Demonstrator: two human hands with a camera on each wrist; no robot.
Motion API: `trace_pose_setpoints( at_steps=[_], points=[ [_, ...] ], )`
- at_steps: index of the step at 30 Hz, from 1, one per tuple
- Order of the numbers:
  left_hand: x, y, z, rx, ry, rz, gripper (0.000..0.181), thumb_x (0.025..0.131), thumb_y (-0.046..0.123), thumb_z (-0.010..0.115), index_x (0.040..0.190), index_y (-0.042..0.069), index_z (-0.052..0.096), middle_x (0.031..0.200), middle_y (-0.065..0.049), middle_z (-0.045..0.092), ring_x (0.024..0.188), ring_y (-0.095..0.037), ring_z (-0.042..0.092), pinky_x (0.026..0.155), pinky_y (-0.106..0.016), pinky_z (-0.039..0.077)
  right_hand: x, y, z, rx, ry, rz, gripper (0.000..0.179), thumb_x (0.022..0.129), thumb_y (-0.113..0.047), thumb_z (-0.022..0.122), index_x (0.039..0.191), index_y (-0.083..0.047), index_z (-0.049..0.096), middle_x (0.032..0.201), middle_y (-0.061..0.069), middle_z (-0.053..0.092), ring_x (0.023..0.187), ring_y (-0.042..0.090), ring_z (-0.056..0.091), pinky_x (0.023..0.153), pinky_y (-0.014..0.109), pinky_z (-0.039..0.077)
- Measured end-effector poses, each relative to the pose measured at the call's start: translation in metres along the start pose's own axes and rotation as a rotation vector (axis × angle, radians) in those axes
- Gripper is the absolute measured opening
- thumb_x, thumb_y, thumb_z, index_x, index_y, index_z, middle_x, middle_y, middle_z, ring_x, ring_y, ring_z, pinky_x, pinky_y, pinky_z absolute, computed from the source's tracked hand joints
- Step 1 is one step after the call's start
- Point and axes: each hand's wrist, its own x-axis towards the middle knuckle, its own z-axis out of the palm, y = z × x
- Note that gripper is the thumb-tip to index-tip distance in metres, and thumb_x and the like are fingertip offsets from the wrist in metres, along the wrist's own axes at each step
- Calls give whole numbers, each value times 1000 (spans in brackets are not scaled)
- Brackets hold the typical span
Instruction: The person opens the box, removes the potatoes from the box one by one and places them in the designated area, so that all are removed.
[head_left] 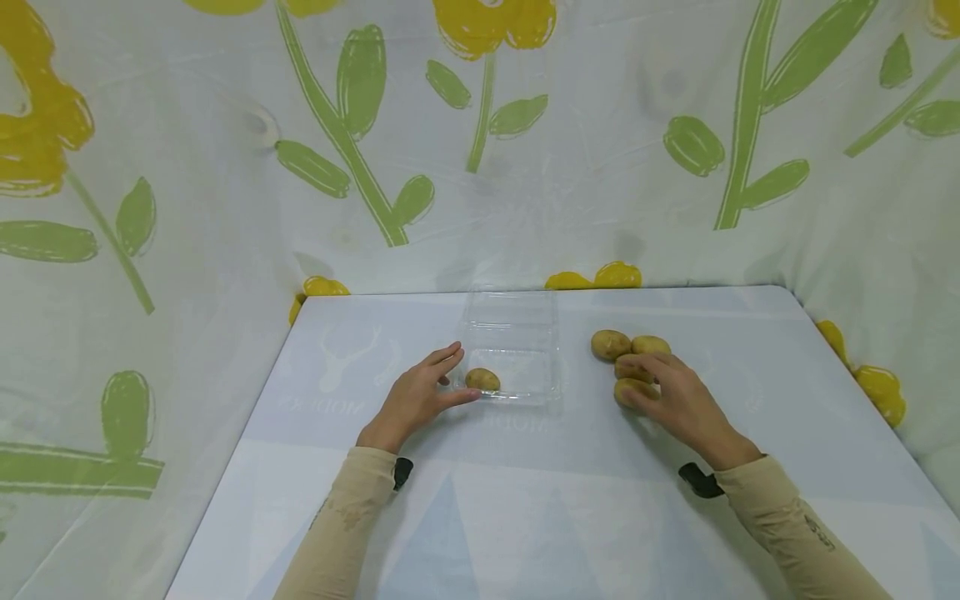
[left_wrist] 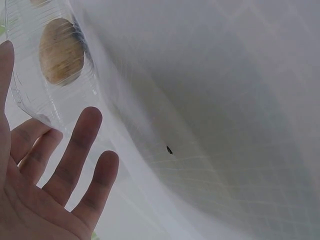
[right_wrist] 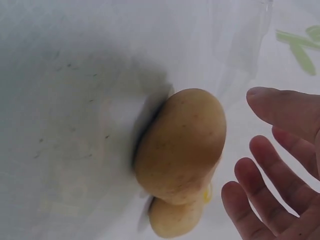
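Note:
A clear plastic clamshell container (head_left: 525,367) lies on the table with its lid (head_left: 510,310) folded back. One potato (head_left: 482,380) sits at its front left, also visible through the wall in the left wrist view. My left hand (head_left: 416,400) rests at the container's front left corner, thumb along the front edge and fingers spread at the left side. To the right lies a cluster of several potatoes (head_left: 611,344). Over them is my right hand (head_left: 686,408), its fingers extended beside the nearest potato (right_wrist: 182,145) with a gap visible in the right wrist view.
A pale patterned cloth covers the table (head_left: 502,500). Behind and to both sides hangs a white curtain (head_left: 600,167) with yellow flowers and green leaves. Dark wrist devices (head_left: 701,481) show at both sleeves.

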Motion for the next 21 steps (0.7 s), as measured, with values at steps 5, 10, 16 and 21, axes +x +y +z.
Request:
trace_pose_setpoints(
  at_steps=[5,10,16,21],
  points=[
    [0,0,0,4,4,7,86,84,56,77,152,11,48,159,6,41,99,-13,66,92,-42,53,5,-3,1,1,31,-32,47,77,2,87,120,-1,69,118,12,68,100,30,65,78,48,55],
    [1,-1,1,8,4,15,86,85,55,77,152,11,48,159,4,41,99,-14,66,90,-41,53,9,-8,4,10,45,-42,46,77,4,86,119,-3,70,115,11,69,101,30,65,79,47,56],
    [1,0,0,10,-4,12,86,85,55,77,153,12,47,159,5,41,100,-14,65,90,-40,53,16,-11,7,45,50,-37,41,80,2,84,119,-4,70,115,12,70,99,30,67,81,47,57],
    [0,2,-2,35,-13,17,86,86,56,76,153,10,47,160,4,40,102,-16,67,94,-41,53,23,-16,10,76,106,-38,33,83,3,81,114,-3,71,108,10,71,96,25,67,78,40,59]
  ],
)
